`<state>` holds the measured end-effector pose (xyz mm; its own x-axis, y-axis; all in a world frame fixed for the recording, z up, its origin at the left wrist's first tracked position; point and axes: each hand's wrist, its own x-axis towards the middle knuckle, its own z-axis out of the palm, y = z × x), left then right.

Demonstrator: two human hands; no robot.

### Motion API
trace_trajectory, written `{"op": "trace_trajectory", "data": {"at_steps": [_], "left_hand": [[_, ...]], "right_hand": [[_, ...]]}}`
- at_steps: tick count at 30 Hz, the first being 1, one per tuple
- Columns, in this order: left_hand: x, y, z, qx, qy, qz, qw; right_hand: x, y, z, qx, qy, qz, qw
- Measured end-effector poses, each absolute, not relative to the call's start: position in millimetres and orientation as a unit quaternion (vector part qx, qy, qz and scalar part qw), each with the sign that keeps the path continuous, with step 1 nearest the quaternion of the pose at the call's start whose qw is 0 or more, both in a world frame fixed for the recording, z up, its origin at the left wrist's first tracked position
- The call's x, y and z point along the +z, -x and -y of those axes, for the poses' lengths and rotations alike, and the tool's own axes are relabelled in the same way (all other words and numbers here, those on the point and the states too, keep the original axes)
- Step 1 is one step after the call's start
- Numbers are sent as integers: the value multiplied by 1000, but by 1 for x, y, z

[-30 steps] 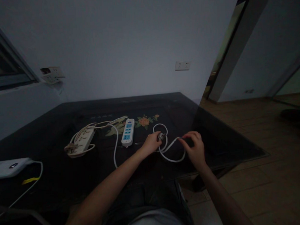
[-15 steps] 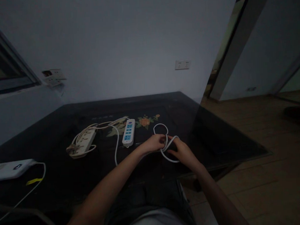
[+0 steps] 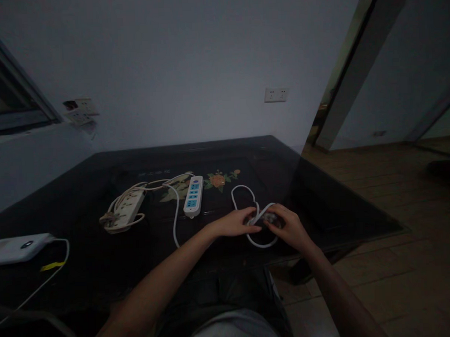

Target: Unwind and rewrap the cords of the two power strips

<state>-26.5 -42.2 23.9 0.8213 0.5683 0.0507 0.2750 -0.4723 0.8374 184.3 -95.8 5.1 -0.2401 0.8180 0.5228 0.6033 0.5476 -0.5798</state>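
Head: plug [image 3: 271, 217] now in right grip [image 3: 293, 228]

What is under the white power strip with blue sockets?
The white power strip rests on the dark table, beside a printed orange flower. Whatever its body covers cannot be seen.

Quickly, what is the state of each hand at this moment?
Left hand: at the cord, curled; whether it grips cannot be told.
Right hand: closed, fingers holding the plug, which looks blurred.
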Motion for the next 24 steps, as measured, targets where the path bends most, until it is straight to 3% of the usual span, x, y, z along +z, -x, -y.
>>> {"op": "trace_trajectory", "data": {"at_steps": [4,12,16,21,24], "left_hand": [[24,28,49,145,-882,-258,367],[15,34,52,165,-860,-260,407],[14,39,57,177,-860,-255,404],[18,42,60,189,-863,-244,399],[18,40,60,198,-867,-239,389]], "right_hand": [[16,-195,100,157,477,741,446],[0,-230,84,344,557,549,519],[5,-242,77,355,568,498,551],[18,-233,67,360,528,476,604],[18,-217,59,426,467,443,635]]}}
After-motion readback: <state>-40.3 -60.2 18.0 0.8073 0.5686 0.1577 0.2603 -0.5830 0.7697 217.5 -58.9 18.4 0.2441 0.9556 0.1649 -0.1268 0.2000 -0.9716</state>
